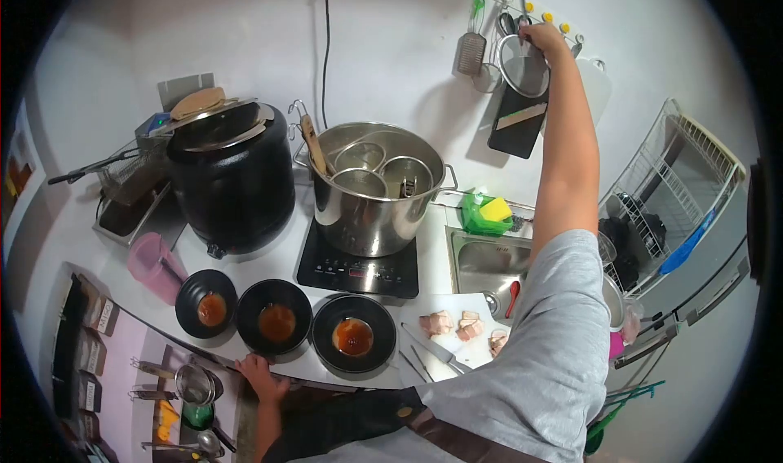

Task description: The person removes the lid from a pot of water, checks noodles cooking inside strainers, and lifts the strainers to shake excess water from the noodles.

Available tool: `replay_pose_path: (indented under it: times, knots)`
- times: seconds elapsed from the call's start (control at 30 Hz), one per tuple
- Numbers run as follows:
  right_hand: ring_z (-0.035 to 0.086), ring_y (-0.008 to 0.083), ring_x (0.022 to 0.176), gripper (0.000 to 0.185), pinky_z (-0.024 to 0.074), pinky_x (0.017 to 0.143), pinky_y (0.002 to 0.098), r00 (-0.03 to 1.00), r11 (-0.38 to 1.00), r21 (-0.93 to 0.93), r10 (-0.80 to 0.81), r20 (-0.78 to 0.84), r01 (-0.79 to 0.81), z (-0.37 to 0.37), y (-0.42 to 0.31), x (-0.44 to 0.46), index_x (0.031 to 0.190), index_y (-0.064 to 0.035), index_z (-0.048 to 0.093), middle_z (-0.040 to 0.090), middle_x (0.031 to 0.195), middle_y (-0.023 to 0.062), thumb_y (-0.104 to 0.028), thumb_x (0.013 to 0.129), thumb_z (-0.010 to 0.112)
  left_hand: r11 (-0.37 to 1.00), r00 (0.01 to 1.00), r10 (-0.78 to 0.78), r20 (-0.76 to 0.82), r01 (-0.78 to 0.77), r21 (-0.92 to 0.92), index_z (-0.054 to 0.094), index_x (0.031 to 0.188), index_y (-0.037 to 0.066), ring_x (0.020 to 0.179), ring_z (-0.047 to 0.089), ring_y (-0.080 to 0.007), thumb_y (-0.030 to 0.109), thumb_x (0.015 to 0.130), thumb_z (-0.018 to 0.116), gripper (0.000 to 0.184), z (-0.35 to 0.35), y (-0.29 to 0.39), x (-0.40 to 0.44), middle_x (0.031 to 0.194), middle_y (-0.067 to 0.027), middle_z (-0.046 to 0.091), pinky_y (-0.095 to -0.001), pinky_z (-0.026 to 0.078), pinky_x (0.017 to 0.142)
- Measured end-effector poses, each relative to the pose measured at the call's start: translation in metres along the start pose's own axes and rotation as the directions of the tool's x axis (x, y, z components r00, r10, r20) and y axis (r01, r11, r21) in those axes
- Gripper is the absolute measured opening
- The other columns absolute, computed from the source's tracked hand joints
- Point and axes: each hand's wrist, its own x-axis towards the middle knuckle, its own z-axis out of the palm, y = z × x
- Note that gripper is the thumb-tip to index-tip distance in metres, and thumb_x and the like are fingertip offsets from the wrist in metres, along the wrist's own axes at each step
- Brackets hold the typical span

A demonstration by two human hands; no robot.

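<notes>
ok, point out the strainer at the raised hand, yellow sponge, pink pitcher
Strainer (524, 70): head view, on its mesh.
Yellow sponge (495, 210): head view, broad face.
Pink pitcher (148, 265): head view, outer wall.

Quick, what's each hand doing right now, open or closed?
Left hand: open, resting at the edge of the counter, nothing visible in it.
Right hand: closed on the handle of a mesh strainer.

the light is rather bright and even, and it makes the white wall (391, 47) a little pale. soft shadows lie on it below the hanging tools (522, 67). small glare shows on the steel pot (371, 218). the round lens bends the edges, and the corners are black.
</notes>
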Motion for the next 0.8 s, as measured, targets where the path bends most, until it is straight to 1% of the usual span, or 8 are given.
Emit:
replay_pose_path:
  times: [0.17,0.23,0.27,0.4,0.53,0.63,0.7,0.8]
  knots:
    - [0.065,0.0227,0.087,0.045,0.0486,0.079,0.0356,0.840,0.932,0.045,-0.302,-0.450,0.359,-0.001,-0.015,-0.023,0.106,-0.0068,0.069,0.071,0.093,0.0096,-0.045,0.084,0.060,0.999,1.000,0.028,-0.001,-0.028,-0.045,0.054,0.097,0.010,0.111,0.043,-0.0376,0.053,0.053,0.064,0.062,0.009,-0.017,-0.010,0.110,-0.0171,0.046,-0.0656,0.016,0.101]
    - [0.065,0.0204,0.088,0.040,0.0483,0.080,0.0340,0.763,0.839,0.084,-0.441,-0.473,0.537,0.002,-0.020,-0.025,0.108,-0.0090,0.068,0.071,0.095,0.0079,-0.041,0.089,0.056,0.995,0.990,0.001,0.142,0.013,-0.098,0.055,0.097,0.012,0.111,0.043,-0.0344,0.041,0.049,0.071,0.059,-0.009,-0.012,-0.006,0.112,-0.0135,0.048,-0.0617,0.020,0.100]
    - [0.065,0.0172,0.086,0.037,0.0487,0.078,0.0315,0.786,0.912,-0.063,-0.383,-0.485,0.405,-0.001,-0.054,-0.074,0.109,-0.0100,0.068,0.071,0.095,0.0057,-0.039,0.090,0.056,0.996,0.991,0.036,0.125,-0.026,-0.085,0.056,0.097,0.013,0.111,0.044,-0.0328,0.035,0.052,0.071,0.053,-0.012,-0.013,-0.007,0.113,-0.0120,0.050,-0.0578,0.022,0.100]
    - [0.060,0.0101,0.074,0.028,0.0493,0.072,0.0238,0.707,0.596,0.383,-0.563,-0.427,0.706,0.025,-0.128,-0.165,0.112,-0.0034,0.065,0.070,0.097,0.0065,-0.023,0.095,0.056,0.932,0.987,0.159,-0.017,-0.155,-0.327,0.059,0.095,0.010,0.105,0.049,-0.0337,0.019,0.057,0.067,0.040,-0.053,-0.009,0.005,0.111,-0.0119,0.052,-0.0465,0.037,0.091]
    - [0.060,0.0118,0.077,0.026,0.0495,0.072,0.0241,0.651,0.401,0.600,-0.706,-0.279,0.692,0.082,-0.238,-0.298,0.110,-0.0005,0.064,0.069,0.096,0.0076,-0.020,0.094,0.057,0.912,0.995,0.103,0.017,-0.088,-0.400,0.059,0.098,0.009,0.103,0.050,-0.0334,0.011,0.059,0.067,0.040,-0.078,-0.030,-0.005,0.108,-0.0129,0.054,-0.0442,0.039,0.092]
    - [0.059,0.0088,0.079,0.022,0.0496,0.071,0.0248,0.460,0.339,0.660,-0.888,-0.010,0.670,0.164,-0.308,-0.402,0.111,-0.0051,0.063,0.069,0.097,0.0034,-0.016,0.095,0.053,0.881,0.989,0.114,0.092,-0.058,-0.469,0.059,0.098,0.008,0.100,0.053,-0.0319,0.008,0.060,0.067,0.039,-0.096,-0.047,-0.009,0.106,-0.0117,0.056,-0.0408,0.042,0.089]
    - [0.064,0.0240,0.086,0.019,0.0529,0.074,0.0334,0.039,-0.034,0.368,-0.981,-0.190,0.929,0.242,-0.349,-0.457,0.099,-0.0059,0.063,0.065,0.097,0.0088,-0.004,0.080,0.060,0.829,0.973,0.141,0.180,-0.017,-0.559,0.060,0.100,0.006,0.095,0.057,-0.0292,0.005,0.063,0.067,0.038,-0.108,-0.061,-0.016,0.104,-0.0105,0.057,-0.0360,0.047,0.082]
    - [0.065,0.0284,0.087,0.014,0.0555,0.072,0.0385,-0.015,0.004,0.377,-0.999,0.047,0.926,0.337,-0.386,-0.540,0.086,-0.0026,0.062,0.063,0.093,0.0150,-0.010,0.075,0.059,0.792,0.920,0.203,0.336,0.048,-0.608,0.060,0.103,0.006,0.096,0.058,-0.0269,0.007,0.066,0.068,0.038,-0.114,-0.091,-0.031,0.104,-0.0098,0.057,-0.0346,0.048,0.082]
